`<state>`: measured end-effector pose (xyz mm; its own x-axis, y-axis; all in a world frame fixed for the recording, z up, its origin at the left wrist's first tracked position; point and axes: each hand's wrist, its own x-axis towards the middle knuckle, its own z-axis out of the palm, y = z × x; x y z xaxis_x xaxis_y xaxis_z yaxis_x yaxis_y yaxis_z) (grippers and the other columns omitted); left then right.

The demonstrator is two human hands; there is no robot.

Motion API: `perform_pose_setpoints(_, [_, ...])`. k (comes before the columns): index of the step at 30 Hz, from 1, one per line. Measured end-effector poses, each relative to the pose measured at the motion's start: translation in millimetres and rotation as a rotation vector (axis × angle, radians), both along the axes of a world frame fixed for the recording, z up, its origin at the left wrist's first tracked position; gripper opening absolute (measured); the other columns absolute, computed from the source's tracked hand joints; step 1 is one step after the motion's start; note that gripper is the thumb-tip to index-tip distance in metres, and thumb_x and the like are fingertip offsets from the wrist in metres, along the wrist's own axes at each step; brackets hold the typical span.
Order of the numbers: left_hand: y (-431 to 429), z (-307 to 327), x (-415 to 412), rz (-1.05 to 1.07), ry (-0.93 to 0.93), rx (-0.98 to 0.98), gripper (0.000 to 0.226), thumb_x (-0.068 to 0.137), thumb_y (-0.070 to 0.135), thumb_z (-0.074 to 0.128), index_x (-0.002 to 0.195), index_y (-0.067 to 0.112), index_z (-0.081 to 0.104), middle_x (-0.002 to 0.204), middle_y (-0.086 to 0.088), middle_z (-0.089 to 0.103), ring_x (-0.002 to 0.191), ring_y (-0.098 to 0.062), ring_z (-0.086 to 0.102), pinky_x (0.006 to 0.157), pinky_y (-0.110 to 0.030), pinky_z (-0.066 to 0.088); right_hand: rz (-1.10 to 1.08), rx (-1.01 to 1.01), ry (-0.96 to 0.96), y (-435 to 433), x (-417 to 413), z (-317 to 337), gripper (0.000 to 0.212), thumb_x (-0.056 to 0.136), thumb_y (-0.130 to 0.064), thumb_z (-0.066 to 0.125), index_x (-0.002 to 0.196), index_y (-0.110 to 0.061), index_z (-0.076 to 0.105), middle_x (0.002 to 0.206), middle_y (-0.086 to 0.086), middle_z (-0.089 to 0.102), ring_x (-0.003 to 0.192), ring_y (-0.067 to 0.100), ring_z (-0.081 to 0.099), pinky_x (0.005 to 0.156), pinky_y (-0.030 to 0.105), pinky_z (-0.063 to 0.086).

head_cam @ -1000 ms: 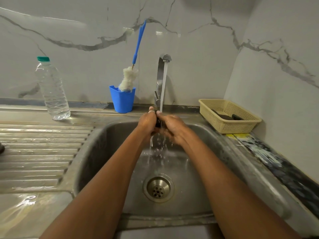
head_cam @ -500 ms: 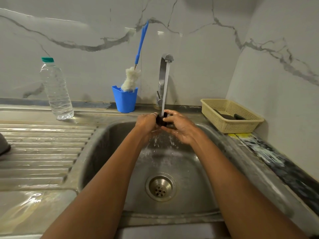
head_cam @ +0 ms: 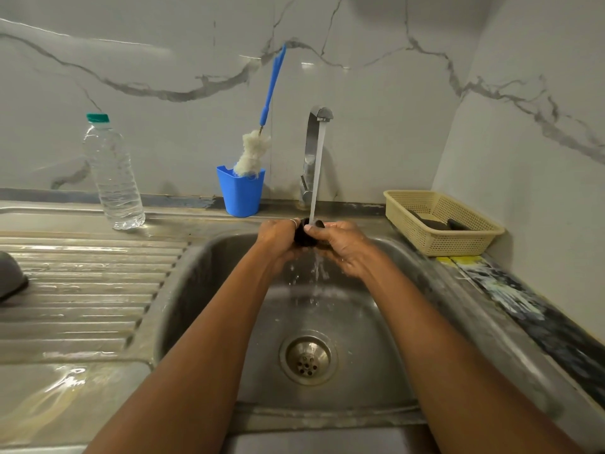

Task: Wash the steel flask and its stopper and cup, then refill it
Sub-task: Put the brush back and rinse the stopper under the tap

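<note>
At the centre of the frame, over the steel sink [head_cam: 203, 273], the left hand [head_cam: 278, 237] and right hand [head_cam: 343, 247] both curl their fingers round a small black round stopper [head_cam: 304, 239], held directly under the stream from the chrome tap [head_cam: 311, 152]. It looks light and stiff, probably plastic, but wet and likely slippery. A hold round its side wall seems safest.

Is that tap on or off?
On: a stream of water falls from the tap onto the dark stopper and splashes into the sink.
</note>
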<state>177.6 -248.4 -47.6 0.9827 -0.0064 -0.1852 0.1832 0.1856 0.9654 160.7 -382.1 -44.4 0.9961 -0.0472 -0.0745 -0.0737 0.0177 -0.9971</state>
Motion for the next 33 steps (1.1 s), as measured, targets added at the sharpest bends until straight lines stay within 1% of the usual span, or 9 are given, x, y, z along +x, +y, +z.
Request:
perform_pose_setpoints(3, [-0.2, -1.3, -0.4, -0.011, 0.008, 0.069, 0.023, 0.100, 0.011, 0.054, 0.118, 0.002, 0.065, 0.102, -0.020, 0.074, 0.096, -0.031, 0.074, 0.086, -0.049, 0.062, -0.041, -0.074, -0.042, 1.1, -1.5, -1.6, 0.029, 0.079, -0.002, 0.083, 0.103, -0.008, 0.068, 0.102, 0.013, 0.075, 0.102, 0.030, 0.072, 0.095, 0.046, 0.058])
perform_pose_setpoints(7, [-1.9, -1.4, -1.2, -0.033, 0.002, 0.150, 0.021, 0.102, 0.023, 0.058, 0.109, 0.006, 0.069, 0.096, -0.016, 0.076, 0.091, -0.026, 0.075, 0.084, -0.042, 0.063, -0.053, -0.134, -0.102, -1.3, -1.7, 0.3, 0.040, 0.073, 0.010, 0.082, 0.097, -0.019, 0.070, 0.105, 0.007, 0.071, 0.103, 0.026, 0.070, 0.093, 0.041, 0.060])
perform_pose_setpoints(15, [-1.0, -3.1, -2.3, -0.062, -0.041, 0.229, 0.018, 0.100, 0.018, 0.057, 0.106, 0.007, 0.070, 0.102, -0.019, 0.075, 0.102, -0.033, 0.072, 0.090, -0.049, 0.061, -0.026, -0.106, -0.049, -2.0, -4.6, 4.3, 0.043, 0.082, 0.016, 0.065, 0.109, -0.018, 0.068, 0.113, 0.009, 0.065, 0.099, 0.028, 0.066, 0.082, 0.042, 0.063])
perform_pose_setpoints(20, [1.5, -2.9, -3.7, -0.063, -0.025, 0.230, 0.018, 0.101, 0.015, 0.055, 0.106, 0.007, 0.071, 0.097, -0.016, 0.074, 0.084, -0.024, 0.071, 0.056, -0.029, 0.059, -0.033, -0.129, -0.037, -4.2, -2.7, 2.1, 0.039, 0.081, 0.013, 0.065, 0.113, -0.010, 0.065, 0.115, 0.015, 0.066, 0.100, 0.031, 0.068, 0.075, 0.037, 0.064])
perform_pose_setpoints(24, [2.1, -3.4, -2.4, -0.067, 0.006, 0.229, 0.019, 0.097, 0.013, 0.056, 0.107, 0.005, 0.071, 0.102, -0.020, 0.075, 0.094, -0.029, 0.073, 0.070, -0.037, 0.063, -0.010, -0.203, -0.055, -4.6, -4.3, 4.1, 0.042, 0.078, 0.014, 0.066, 0.111, -0.012, 0.068, 0.108, 0.005, 0.063, 0.099, 0.024, 0.063, 0.087, 0.043, 0.062])
perform_pose_setpoints(26, [1.5, -3.2, -1.5, -0.073, 0.014, 0.238, 0.020, 0.096, 0.011, 0.056, 0.109, 0.003, 0.070, 0.100, -0.020, 0.074, 0.090, -0.028, 0.073, 0.060, -0.033, 0.059, -0.005, -0.232, -0.057, -4.7, -3.7, 4.3, 0.044, 0.076, 0.015, 0.066, 0.109, -0.015, 0.068, 0.107, 0.003, 0.062, 0.099, 0.023, 0.062, 0.088, 0.042, 0.062])
perform_pose_setpoints(28, [1.5, -2.8, -1.7, -0.092, 0.021, 0.247, 0.020, 0.095, 0.010, 0.057, 0.110, 0.004, 0.070, 0.099, -0.019, 0.075, 0.090, -0.027, 0.074, 0.060, -0.033, 0.059, -0.003, -0.266, -0.054, -4.8, -4.0, 3.9, 0.046, 0.075, 0.015, 0.066, 0.109, -0.017, 0.068, 0.108, 0.005, 0.063, 0.099, 0.023, 0.063, 0.087, 0.039, 0.062])
perform_pose_setpoints(31, [1.2, -3.0, -1.4, -0.115, 0.030, 0.254, 0.019, 0.095, 0.008, 0.060, 0.112, 0.003, 0.067, 0.101, -0.020, 0.076, 0.091, -0.029, 0.076, 0.076, -0.043, 0.064, 0.004, -0.300, -0.047, -5.7, -3.4, 3.0, 0.050, 0.074, 0.015, 0.067, 0.113, -0.017, 0.069, 0.112, 0.010, 0.065, 0.097, 0.023, 0.065, 0.073, 0.031, 0.061])
perform_pose_setpoints(33, [1.3, -3.7, -0.7, -0.103, 0.038, 0.260, 0.021, 0.096, 0.005, 0.060, 0.116, 0.001, 0.063, 0.098, -0.019, 0.076, 0.087, -0.029, 0.077, 0.075, -0.044, 0.065, 0.004, -0.283, -0.035, -6.7, -2.6, 2.5, 0.051, 0.075, 0.015, 0.069, 0.118, -0.015, 0.067, 0.115, 0.010, 0.066, 0.101, 0.025, 0.066, 0.081, 0.035, 0.062])
